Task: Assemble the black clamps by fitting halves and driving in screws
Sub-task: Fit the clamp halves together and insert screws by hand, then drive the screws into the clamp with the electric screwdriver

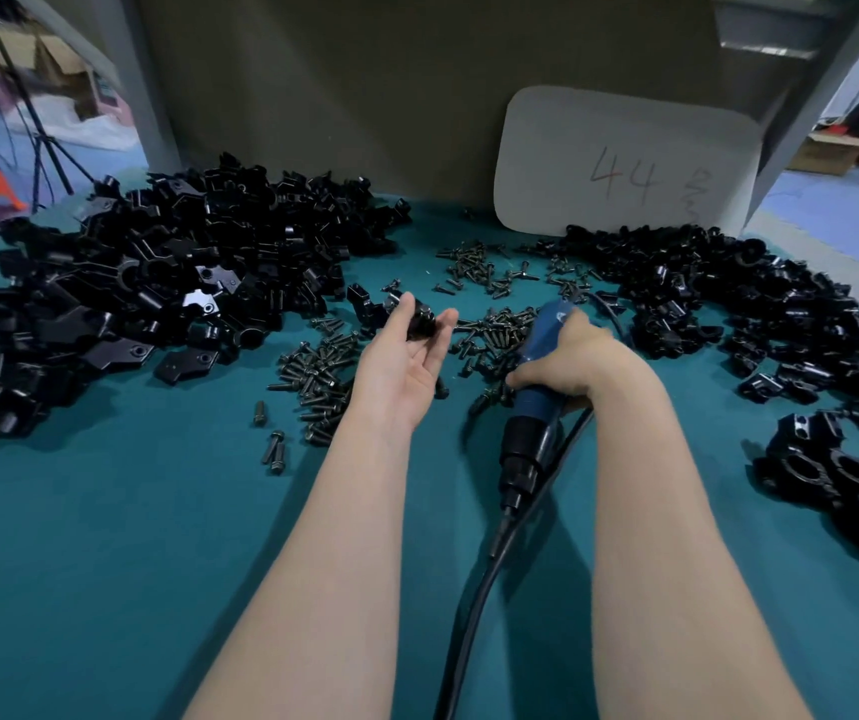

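Observation:
My left hand (406,356) is turned palm up above the green table, fingers nearly straight, with a small black clamp part (421,320) lying on its fingertips. My right hand (570,356) grips a blue electric screwdriver (539,374) by the body, and its black cable (474,605) trails back toward me. Loose black screws (323,371) are scattered between and beyond both hands. A big heap of black clamp halves (167,283) lies at the left. Another heap of black clamp parts (739,298) lies at the right.
A few assembled-looking ring clamps (832,475) sit near the right edge. A white card marked 44 (625,163) leans on the grey back wall. The green table surface (131,563) stretches toward me. A person sits far off at the right, behind the wall's edge.

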